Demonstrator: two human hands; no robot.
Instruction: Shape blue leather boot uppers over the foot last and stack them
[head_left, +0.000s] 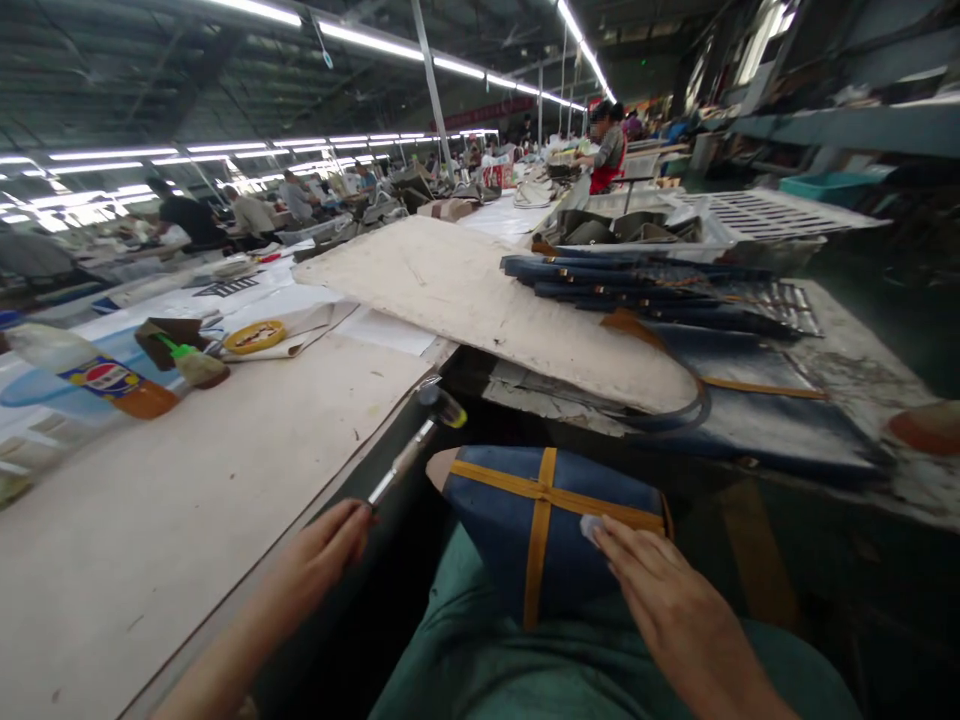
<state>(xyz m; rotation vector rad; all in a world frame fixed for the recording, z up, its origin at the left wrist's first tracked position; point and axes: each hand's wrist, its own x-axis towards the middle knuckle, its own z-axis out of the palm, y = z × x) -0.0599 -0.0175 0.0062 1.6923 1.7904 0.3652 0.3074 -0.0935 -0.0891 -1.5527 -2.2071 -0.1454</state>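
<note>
My left hand (339,540) is closed around the handle of a hammer (405,462). Its dark head with a yellow face is raised above the table edge, apart from the work. A dark blue leather-like piece (495,540) lies over my lap, crossed by two mustard-yellow straps (541,530). A pale pinkish tip (441,468) sticks out from its left end. My right hand (667,580) rests at the right part of this piece, fingers together, pinching a small whitish thing (591,527) by the strap; its kind is unclear.
A long pale board (480,300) juts from the table (300,440) towards me. Stacked blue pieces (637,285) lie to its right. On the left stand a soda bottle (112,375), a green-tipped bottle (196,365) and a yellow dish (255,337). Another person (607,150) works farther back.
</note>
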